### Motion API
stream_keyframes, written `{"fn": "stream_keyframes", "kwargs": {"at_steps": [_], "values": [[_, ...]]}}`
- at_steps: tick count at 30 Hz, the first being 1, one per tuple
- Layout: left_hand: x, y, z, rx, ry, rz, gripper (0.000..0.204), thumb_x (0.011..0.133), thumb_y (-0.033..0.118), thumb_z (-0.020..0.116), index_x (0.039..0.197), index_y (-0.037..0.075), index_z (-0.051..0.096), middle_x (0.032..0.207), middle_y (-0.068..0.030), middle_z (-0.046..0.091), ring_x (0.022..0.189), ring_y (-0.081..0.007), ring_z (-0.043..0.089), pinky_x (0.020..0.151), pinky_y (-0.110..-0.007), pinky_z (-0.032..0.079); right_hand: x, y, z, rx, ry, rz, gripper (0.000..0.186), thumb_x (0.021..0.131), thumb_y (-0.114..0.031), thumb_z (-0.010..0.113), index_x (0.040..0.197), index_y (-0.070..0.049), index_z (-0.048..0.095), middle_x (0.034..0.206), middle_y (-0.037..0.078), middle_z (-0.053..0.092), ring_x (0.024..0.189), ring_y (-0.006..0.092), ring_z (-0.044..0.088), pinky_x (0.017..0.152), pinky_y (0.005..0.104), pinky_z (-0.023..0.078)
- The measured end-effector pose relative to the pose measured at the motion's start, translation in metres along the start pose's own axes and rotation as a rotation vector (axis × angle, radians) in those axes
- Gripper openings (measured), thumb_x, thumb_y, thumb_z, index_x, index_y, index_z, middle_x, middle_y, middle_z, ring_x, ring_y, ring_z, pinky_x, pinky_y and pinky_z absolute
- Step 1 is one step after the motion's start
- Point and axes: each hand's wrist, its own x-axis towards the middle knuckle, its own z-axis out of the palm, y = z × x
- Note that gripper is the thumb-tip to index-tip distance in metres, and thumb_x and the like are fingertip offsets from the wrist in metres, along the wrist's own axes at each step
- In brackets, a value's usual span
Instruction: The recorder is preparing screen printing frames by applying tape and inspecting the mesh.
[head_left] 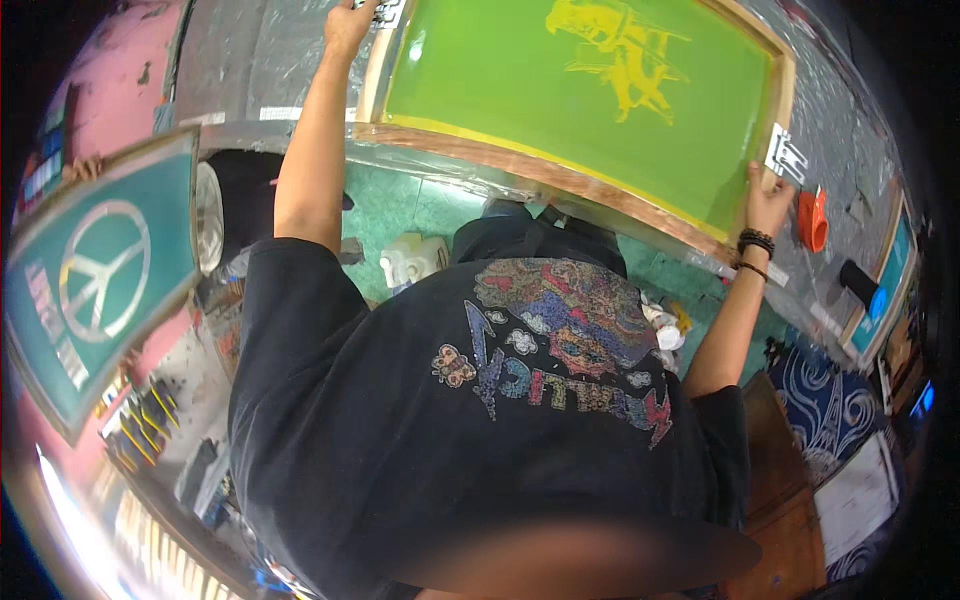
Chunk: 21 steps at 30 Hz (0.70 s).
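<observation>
A silk screen [480, 95] lies across the grey table in front of me, its green mesh carrying a yellow figure design inside a wooden frame [560, 178]. At the frame's left side my left hand [347, 28] is closed at a silver clamp [386, 13], partly cut off by the picture's top edge. On the right side, my right hand [768, 205] closes around a second silver clamp [785, 153] by the frame's edge, its thumb against the wood. Some of its fingers are hidden. Dark beaded bracelets [756, 241] circle that wrist.
An orange tape roll [813, 222] sits right of the screen on the plastic-covered table [235, 70]. Farther right are a black cylinder [857, 283] and another framed screen [890, 270]. At left, another person's hand [83, 170] holds a teal screen [150, 220]. A white jug [412, 262] stands below.
</observation>
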Motion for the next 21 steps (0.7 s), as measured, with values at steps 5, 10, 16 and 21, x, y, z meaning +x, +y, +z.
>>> {"fn": "stream_keyframes", "kwargs": {"at_steps": [5,10,16,21], "values": [[0.017,-0.034,-0.008,0.260,0.079,0.168,0.085,0.081,0.067,0.074,0.111,-0.013,0.069,0.096,-0.0222,0.073,0.093,-0.0311,0.069,0.084,-0.041,0.052,-0.052,-0.008,0.005,-0.004,-0.006,0.110,0.073,0.081,-0.061,0.079,0.111,0.001,0.056,0.109,0.027,0.068,0.104,0.0409,0.067,0.093,0.0452,0.050],[-0.011,-0.034,-0.004,0.329,0.001,0.086,0.097,0.077,0.080,0.066,0.115,-0.009,0.070,0.108,-0.0319,0.071,0.108,-0.0439,0.068,0.095,-0.048,0.051,-0.075,0.006,0.010,-0.004,-0.028,0.145,0.072,0.082,-0.061,0.077,0.114,-0.001,0.054,0.108,0.027,0.068,0.104,0.0417,0.068,0.092,0.0470,0.051],[-0.019,-0.043,-0.007,0.345,-0.040,0.051,0.095,0.077,0.081,0.064,0.112,-0.007,0.072,0.104,-0.0307,0.072,0.106,-0.0435,0.069,0.093,-0.048,0.052,-0.080,0.013,0.021,-0.026,-0.077,0.167,0.075,0.085,-0.065,0.072,0.121,-0.002,0.052,0.112,0.027,0.069,0.107,0.0436,0.068,0.093,0.0481,0.051],[-0.023,-0.042,0.000,0.349,0.024,0.111,0.094,0.077,0.081,0.063,0.115,-0.004,0.072,0.104,-0.0279,0.073,0.106,-0.0432,0.069,0.093,-0.048,0.052,-0.079,0.015,0.017,-0.067,-0.063,0.161,0.072,0.084,-0.061,0.074,0.119,-0.001,0.055,0.111,0.024,0.070,0.105,0.0418,0.069,0.093,0.0469,0.052]]}}
